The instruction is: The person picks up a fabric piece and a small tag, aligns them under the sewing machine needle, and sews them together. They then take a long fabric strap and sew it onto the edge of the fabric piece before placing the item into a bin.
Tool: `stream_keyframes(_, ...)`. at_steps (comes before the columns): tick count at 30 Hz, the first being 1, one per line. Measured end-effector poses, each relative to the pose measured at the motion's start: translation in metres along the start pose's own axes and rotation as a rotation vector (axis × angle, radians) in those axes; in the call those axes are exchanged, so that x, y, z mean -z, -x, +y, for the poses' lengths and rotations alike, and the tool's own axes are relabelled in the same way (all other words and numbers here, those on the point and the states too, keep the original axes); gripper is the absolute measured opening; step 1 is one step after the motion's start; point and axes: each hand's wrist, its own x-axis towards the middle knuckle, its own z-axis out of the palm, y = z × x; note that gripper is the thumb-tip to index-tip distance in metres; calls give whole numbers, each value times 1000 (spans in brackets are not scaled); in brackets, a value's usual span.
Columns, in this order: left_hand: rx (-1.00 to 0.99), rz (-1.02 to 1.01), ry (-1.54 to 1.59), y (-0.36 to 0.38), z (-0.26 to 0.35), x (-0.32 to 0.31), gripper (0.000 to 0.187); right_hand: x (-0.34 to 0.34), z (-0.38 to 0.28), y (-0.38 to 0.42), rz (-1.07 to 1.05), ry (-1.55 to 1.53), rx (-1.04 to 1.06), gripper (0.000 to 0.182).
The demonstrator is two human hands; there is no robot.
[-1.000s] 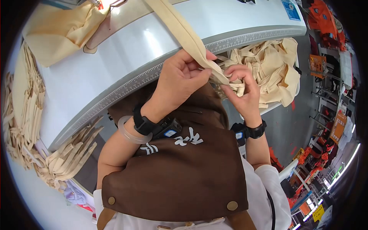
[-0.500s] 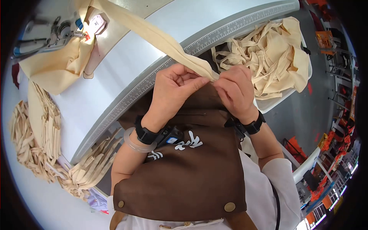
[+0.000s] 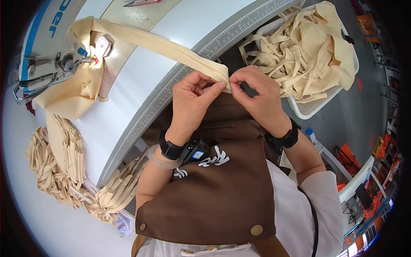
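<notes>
A long cream fabric strap (image 3: 171, 48) runs from the sewing machine (image 3: 60, 64) across the table to my hands. My left hand (image 3: 195, 96) pinches its near end between thumb and fingers. Beside it, my right hand (image 3: 259, 94) is closed, thumb and index fingertip pinching the strap's tip. Both hands are just past the table's near edge, above my brown apron (image 3: 214, 188). At the machine's needle area lies a larger cream fabric piece (image 3: 81, 92), joined to the strap as far as I can see.
A white bin (image 3: 306, 112) heaped with cream straps and cloth (image 3: 308, 55) stands at right. A printed ruler (image 3: 150, 100) follows the table edge. Stacked cream pieces (image 3: 66, 150) hang at left. Scissors (image 3: 141, 2) lie at the top.
My right fingers have opened out into a finer pinch at the strap's end, which now looks folded over. The camera view has shifted, showing more of the sewing machine.
</notes>
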Motion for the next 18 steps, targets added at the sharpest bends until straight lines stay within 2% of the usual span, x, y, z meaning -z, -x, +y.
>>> stream_keyframes(2,-8,19,-8,0,2,-5,17,3,0,-1,-23,5,-41,10)
stream_keyframes(5,-120,82,-57,1,0,-12,19,9,6,-3,-32,-169,-193,4)
stream_keyframes(8,-88,97,-62,1,0,-17,25,10,10,-5,-151,-367,-366,4)
stream_keyframes(11,48,63,-109,-2,5,-16,21,10,9,-7,-178,-398,-357,9)
stream_keyframes(14,95,-3,-203,-6,11,-19,22,10,9,-8,-174,-311,-280,12)
stream_keyframes(17,58,-14,-260,-7,16,-14,20,16,10,-11,-190,-440,-329,12)
stream_keyframes(18,23,19,-202,-7,16,-15,20,17,11,-10,-189,-394,-271,12)
